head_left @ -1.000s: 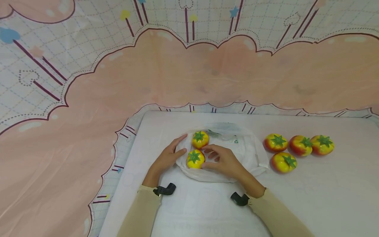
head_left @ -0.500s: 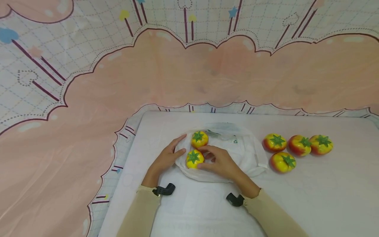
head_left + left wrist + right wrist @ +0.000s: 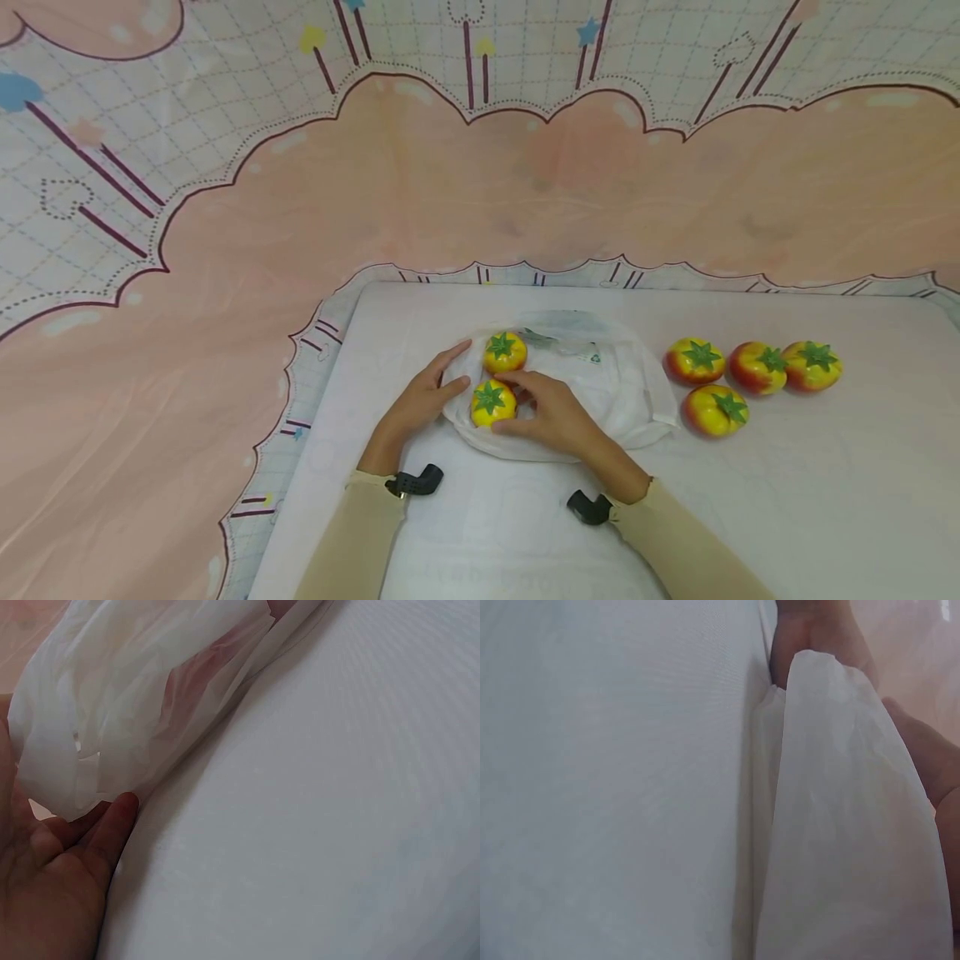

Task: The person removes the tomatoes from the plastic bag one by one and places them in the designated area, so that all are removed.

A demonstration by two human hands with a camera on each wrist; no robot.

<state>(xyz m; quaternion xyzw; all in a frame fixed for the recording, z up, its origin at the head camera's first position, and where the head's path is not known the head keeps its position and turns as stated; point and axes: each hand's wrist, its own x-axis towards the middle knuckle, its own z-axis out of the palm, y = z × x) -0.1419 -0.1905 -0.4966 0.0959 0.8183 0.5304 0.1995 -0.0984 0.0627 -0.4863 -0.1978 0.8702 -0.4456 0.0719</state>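
Note:
A white plastic bag [image 3: 615, 392] lies spread on the table, its near side standing up in both wrist views. Two yellow toy fruits with green star-shaped leaves are in its left part, an upper fruit [image 3: 506, 353] and a lower fruit [image 3: 492, 403]. My right hand [image 3: 551, 410] holds the lower fruit from the right, forefinger at its top and thumb at its bottom. At the bag's left edge my left hand [image 3: 426, 398] rests with forefinger and thumb spread. In the left wrist view, fingers [image 3: 112, 832] touch the bag's edge. The bag hides part of the right hand in its wrist view.
Several more red-yellow toy fruits lie to the right of the bag, including a front fruit [image 3: 716, 411] and a far-right fruit [image 3: 813, 367]. A white table [image 3: 825, 500] bears everything. Behind it hangs a patterned pink cloth [image 3: 525, 192].
My right hand has moved a little to the left and closed in around the lower fruit. The left hand and the fruits stay where they were.

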